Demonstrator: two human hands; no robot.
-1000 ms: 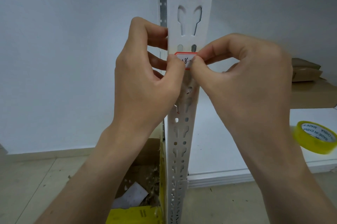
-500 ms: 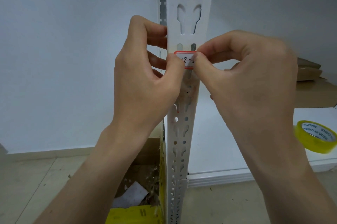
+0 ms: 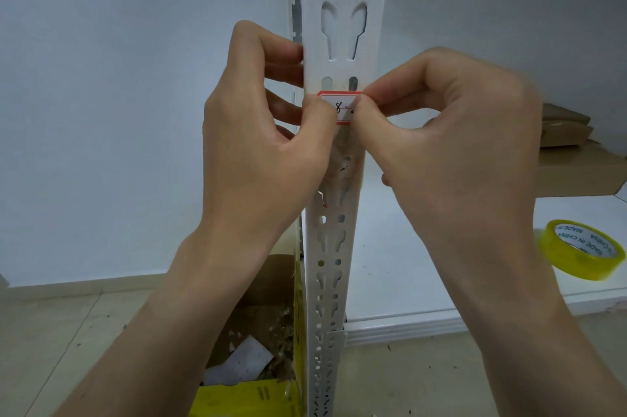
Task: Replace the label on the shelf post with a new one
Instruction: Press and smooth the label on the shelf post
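Note:
A white slotted shelf post [image 3: 342, 26] runs up the middle of the head view. A small white label with a red border and handwritten "8-" [image 3: 340, 108] lies flat against its face at mid height. My left hand [image 3: 264, 145] wraps the post's left edge, and its thumb presses the label's left end. My right hand [image 3: 451, 145] pinches the label's right end between thumb and forefinger. Both thumbs hide the label's ends. Scraps of old sticker residue [image 3: 342, 169] cling to the post just below.
A yellow roll of tape [image 3: 582, 248] lies on the white shelf board [image 3: 390, 264] at the right. Cardboard boxes [image 3: 573, 152] sit behind it. An open cardboard box with paper scraps [image 3: 254, 331] stands on the floor left of the post. A white wall is behind.
My right thumb has slid a little left over the label, covering more of the writing. My left hand and the label have stayed in place.

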